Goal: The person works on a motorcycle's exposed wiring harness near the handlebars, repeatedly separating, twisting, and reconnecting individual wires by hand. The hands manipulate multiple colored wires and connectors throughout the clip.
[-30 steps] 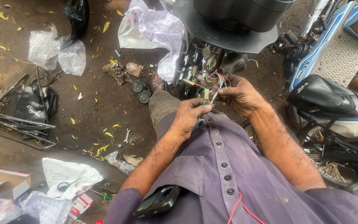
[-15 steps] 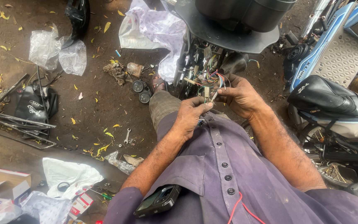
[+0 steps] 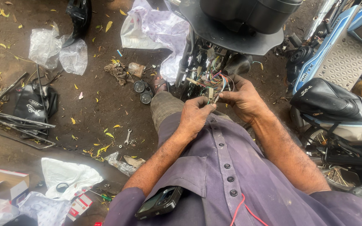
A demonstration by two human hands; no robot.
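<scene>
My left hand and my right hand meet in front of my chest, both pinching thin coloured wires. The wires run from a tangled wiring bundle inside the opened front of a black scooter. Fingers of both hands are closed around the wire ends, and the tips of the wires are hidden between them. I wear a purple buttoned shirt, with a dark phone sticking out of its chest pocket.
A second motorbike with a black seat and a blue scooter panel stand at the right. On the dirt lie a small spanner, two round gauges, plastic bags, metal rods and cardboard boxes.
Both hands stay on the wires, with only small finger movements. Nothing else has visibly moved.
</scene>
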